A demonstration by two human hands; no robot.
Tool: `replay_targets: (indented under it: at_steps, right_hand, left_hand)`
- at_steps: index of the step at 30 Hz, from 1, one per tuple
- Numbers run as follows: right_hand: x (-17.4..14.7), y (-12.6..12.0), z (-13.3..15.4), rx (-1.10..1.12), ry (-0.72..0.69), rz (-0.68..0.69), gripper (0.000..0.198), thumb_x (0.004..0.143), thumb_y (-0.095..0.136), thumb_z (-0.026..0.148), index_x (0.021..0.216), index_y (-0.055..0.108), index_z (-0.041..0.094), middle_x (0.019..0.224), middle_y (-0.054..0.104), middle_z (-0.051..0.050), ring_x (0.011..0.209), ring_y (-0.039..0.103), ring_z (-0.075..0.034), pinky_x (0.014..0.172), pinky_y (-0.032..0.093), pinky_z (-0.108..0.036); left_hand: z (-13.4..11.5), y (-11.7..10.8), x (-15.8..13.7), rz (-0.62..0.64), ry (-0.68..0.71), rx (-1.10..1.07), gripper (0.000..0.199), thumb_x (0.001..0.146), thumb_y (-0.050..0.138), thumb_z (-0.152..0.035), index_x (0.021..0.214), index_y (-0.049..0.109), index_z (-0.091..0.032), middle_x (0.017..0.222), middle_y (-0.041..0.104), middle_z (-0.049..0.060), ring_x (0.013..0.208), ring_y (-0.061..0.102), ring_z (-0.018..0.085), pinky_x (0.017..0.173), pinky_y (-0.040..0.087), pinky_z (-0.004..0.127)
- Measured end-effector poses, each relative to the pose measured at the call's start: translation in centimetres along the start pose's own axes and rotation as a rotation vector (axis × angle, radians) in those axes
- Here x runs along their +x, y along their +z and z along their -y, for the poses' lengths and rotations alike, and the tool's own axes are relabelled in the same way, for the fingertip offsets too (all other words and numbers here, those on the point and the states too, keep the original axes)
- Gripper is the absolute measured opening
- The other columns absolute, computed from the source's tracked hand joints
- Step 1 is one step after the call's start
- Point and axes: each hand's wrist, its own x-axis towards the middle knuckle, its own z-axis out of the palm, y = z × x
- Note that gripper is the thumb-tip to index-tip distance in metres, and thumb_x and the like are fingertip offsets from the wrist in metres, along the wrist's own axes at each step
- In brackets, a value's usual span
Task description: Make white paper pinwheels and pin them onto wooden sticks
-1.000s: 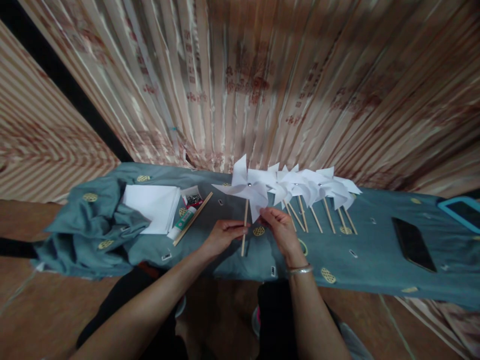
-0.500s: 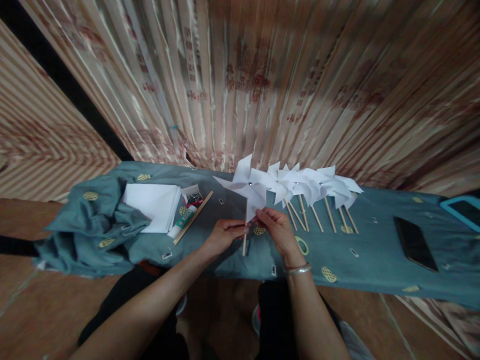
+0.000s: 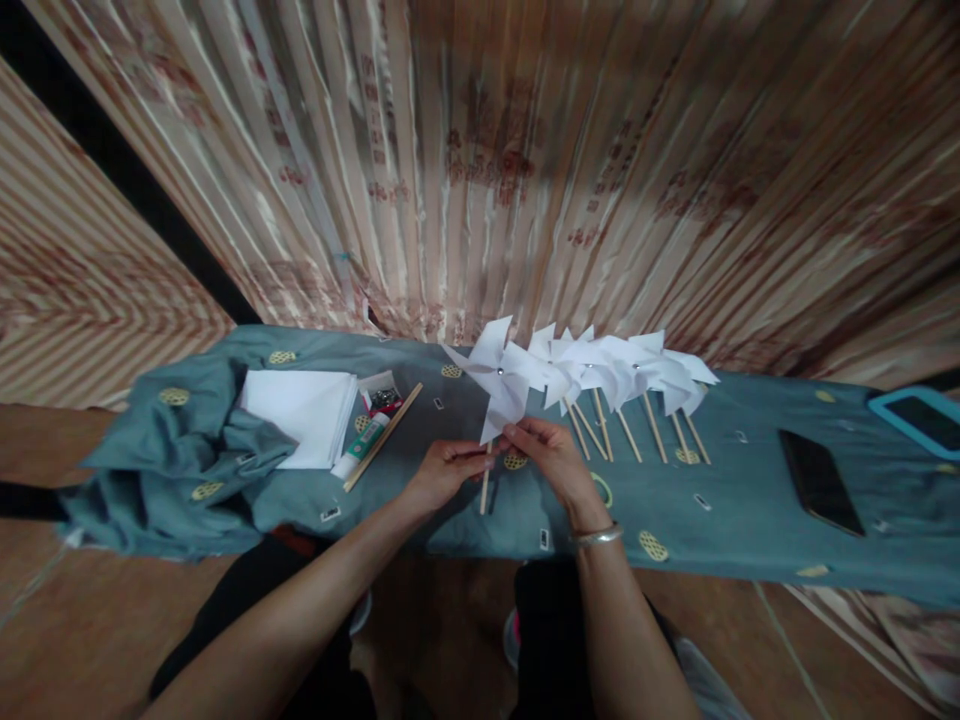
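Observation:
A white paper pinwheel (image 3: 496,385) on a wooden stick is upright in front of me, a small round pin at its centre. My left hand (image 3: 448,474) is closed on the stick, pinching it below the blades. My right hand (image 3: 553,458) has thumb and fingers closed at the lower blade beside the stick; its fingertips are partly hidden. To the right lies an overlapping row of several finished-looking pinwheels (image 3: 646,368), their sticks pointing toward me.
On the blue-green cloth (image 3: 480,535) at left lie a paper stack (image 3: 300,415), a small box of pins (image 3: 381,393), a glue tube (image 3: 361,445) and wooden sticks (image 3: 384,437). Green-handled scissors (image 3: 601,489) partly show behind my right wrist. A black phone (image 3: 821,482) and blue-framed device (image 3: 919,420) lie right.
The pinwheel's blades have turned on the pin, the lower one now crossing in front of the stick. Both hands stay near the same place. The view has shifted slightly.

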Motion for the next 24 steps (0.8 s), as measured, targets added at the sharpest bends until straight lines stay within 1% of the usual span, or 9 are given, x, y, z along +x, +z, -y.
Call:
replay_targets:
  at_steps: [2,4,6,8,10,12,15,19,24]
  right_hand:
    - [0.0,-0.7,0.3,-0.01,0.009,-0.045,0.034,0.063,0.077,0.053,0.066,0.072,0.019,0.062,0.069,-0.002,0.057,0.055,-0.011,0.057,0.041,-0.025]
    - [0.2,-1.7,0.4,0.009,-0.024,-0.163,0.034,0.064,0.076,0.053,0.066,0.072,0.019,0.061,0.069,-0.002,0.056,0.054,-0.011,0.056,0.041,-0.026]
    - [0.5,-2.7,0.4,0.059,-0.108,-0.359,0.032,0.065,0.075,0.05,0.068,0.071,0.019,0.062,0.068,-0.001,0.056,0.055,-0.012,0.058,0.042,-0.026]
    - [0.9,-3.7,0.2,0.103,-0.207,-0.578,0.028,0.062,0.077,0.045,0.071,0.07,0.019,0.065,0.069,-0.001,0.059,0.057,-0.012,0.062,0.044,-0.027]
    - [1.3,-4.4,-0.1,0.098,-0.273,-0.708,0.03,0.06,0.078,0.04,0.079,0.07,0.019,0.071,0.07,0.0,0.066,0.06,-0.014,0.068,0.047,-0.029]
    - [1.5,-4.9,-0.3,0.073,-0.288,-0.724,0.035,0.06,0.078,0.038,0.088,0.07,0.018,0.077,0.072,-0.002,0.074,0.063,-0.016,0.075,0.048,-0.032]
    - [1.7,-5.0,-0.5,0.075,-0.274,-0.669,0.038,0.06,0.077,0.037,0.092,0.069,0.017,0.084,0.073,-0.004,0.08,0.066,-0.018,0.081,0.049,-0.035]
    - [1.9,-4.9,-0.8,0.07,-0.268,-0.648,0.034,0.058,0.077,0.035,0.086,0.07,0.018,0.075,0.072,-0.002,0.073,0.064,-0.017,0.078,0.05,-0.035]
    - [1.8,-4.9,-0.6,0.048,-0.237,-0.631,0.029,0.056,0.078,0.032,0.08,0.071,0.019,0.069,0.069,0.0,0.068,0.061,-0.015,0.071,0.048,-0.033]
  left_hand:
    - [0.0,-0.1,0.0,-0.009,-0.009,0.013,0.038,0.053,0.082,-0.041,0.079,0.078,-0.013,0.059,0.062,0.001,0.058,0.047,0.011,0.061,0.037,0.026]
    - [0.1,-0.1,-0.1,-0.009,-0.016,0.02,0.039,0.053,0.082,-0.04,0.081,0.078,-0.013,0.06,0.063,0.001,0.059,0.047,0.011,0.062,0.038,0.026]
    - [0.2,-0.2,-0.2,0.006,-0.022,0.024,0.037,0.053,0.082,-0.04,0.08,0.078,-0.014,0.059,0.063,0.001,0.058,0.048,0.011,0.061,0.039,0.026]
    - [0.2,-0.1,-0.3,0.04,-0.029,0.028,0.035,0.054,0.082,-0.039,0.078,0.078,-0.014,0.058,0.063,0.001,0.058,0.047,0.011,0.06,0.038,0.025]
    - [0.2,0.0,-0.6,0.081,-0.046,0.026,0.034,0.053,0.082,-0.038,0.077,0.078,-0.014,0.056,0.062,0.001,0.056,0.047,0.01,0.059,0.037,0.025]
    - [0.1,0.1,-0.9,0.116,-0.08,0.017,0.034,0.053,0.082,-0.036,0.077,0.078,-0.014,0.057,0.063,0.001,0.056,0.048,0.01,0.059,0.038,0.025]
    - [-0.1,0.1,-1.2,0.147,-0.124,0.016,0.034,0.051,0.083,-0.036,0.077,0.078,-0.014,0.06,0.066,0.002,0.057,0.051,0.011,0.06,0.04,0.025]
    - [-0.1,0.0,-1.2,0.153,-0.12,0.018,0.035,0.053,0.083,-0.036,0.079,0.078,-0.014,0.065,0.068,0.004,0.06,0.054,0.012,0.062,0.042,0.026]
    - [0.0,-0.2,-1.0,0.126,-0.113,0.008,0.032,0.054,0.083,-0.033,0.079,0.078,-0.014,0.066,0.069,0.004,0.06,0.054,0.012,0.062,0.043,0.026]
